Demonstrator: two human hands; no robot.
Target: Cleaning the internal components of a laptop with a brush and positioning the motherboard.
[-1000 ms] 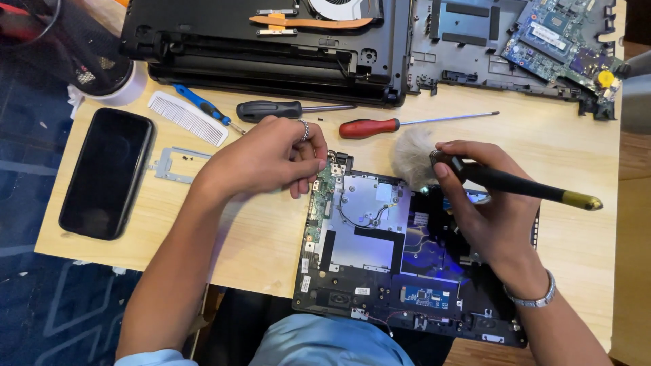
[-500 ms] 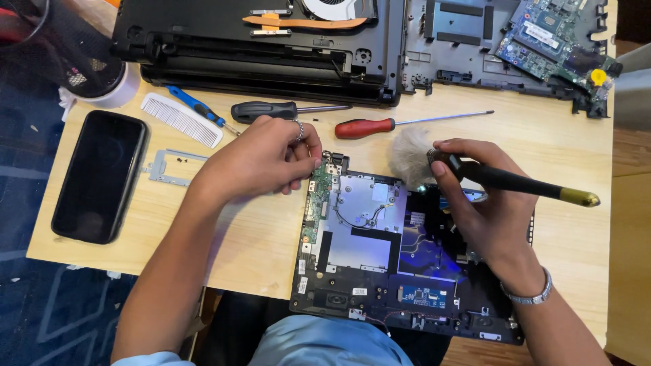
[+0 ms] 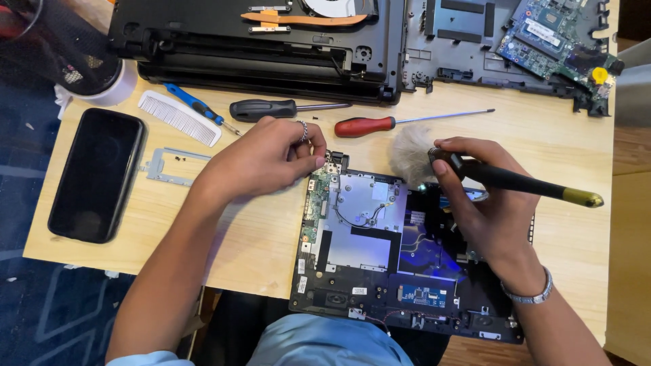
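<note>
From the head camera, the right hand [image 3: 489, 210] grips a black-handled soft brush [image 3: 475, 169], fingers closed round the handle, its bristle head over the far edge of the opened laptop base [image 3: 359, 257] at the desk's [image 3: 258, 237] near edge. The left hand [image 3: 261, 159] steadies the base's far-left corner, fingertips curled shut on nothing I can make out. Dusting looks in hand — next wants light, short strokes clear of the thin wires.

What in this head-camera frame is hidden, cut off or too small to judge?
- Left hand: its curled fingertips hide whatever they pinch at the corner of the open laptop base.
- Laptop base: near edge covered by the person's blue shirt.
- Brush in the right hand: bristle contact with the base unclear.
- Circuit board: cut off by the top edge.
</note>
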